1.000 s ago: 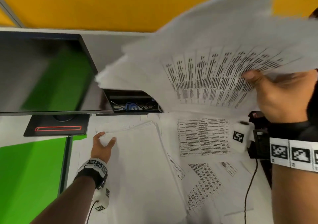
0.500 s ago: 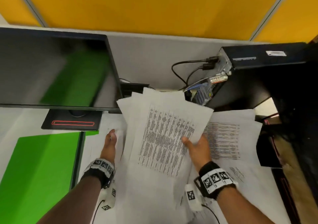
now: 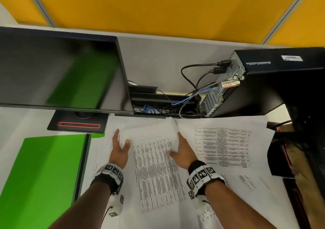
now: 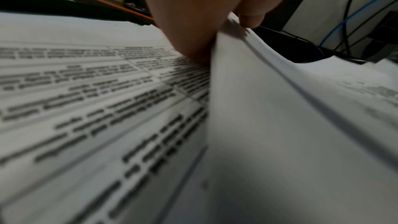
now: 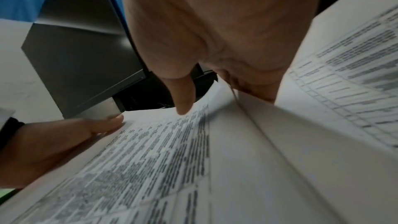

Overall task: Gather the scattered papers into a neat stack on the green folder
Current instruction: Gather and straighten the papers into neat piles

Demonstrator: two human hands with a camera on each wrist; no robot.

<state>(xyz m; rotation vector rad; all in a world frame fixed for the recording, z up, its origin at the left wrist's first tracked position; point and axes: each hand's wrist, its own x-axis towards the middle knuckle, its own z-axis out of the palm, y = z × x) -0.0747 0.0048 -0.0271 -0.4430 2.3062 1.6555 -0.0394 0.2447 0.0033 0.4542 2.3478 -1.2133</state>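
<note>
The green folder (image 3: 44, 176) lies flat at the left of the desk. A stack of printed papers (image 3: 154, 169) lies in the middle, to the right of the folder. My left hand (image 3: 121, 138) lies with straight fingers along the stack's left edge, thumb on its top corner. My right hand (image 3: 174, 143) holds the right edge, with its thumb (image 5: 183, 105) on the top sheet and its fingers behind the lifted edge. More printed sheets (image 3: 223, 146) lie spread to the right and at the front right (image 3: 246, 181). A sheet (image 4: 75, 91) lies under the left hand.
A dark monitor (image 3: 58, 70) on a black base (image 3: 77, 123) stands behind the folder. A black computer case (image 3: 274, 80) with cables (image 3: 191, 95) stands at the back right. A dark shelf edge (image 3: 284, 158) borders the papers on the right.
The right hand brought its raised sheaf down from the upper right onto the middle pile. Both hands now sit at the sides of that stack; the left hand has hardly moved.
</note>
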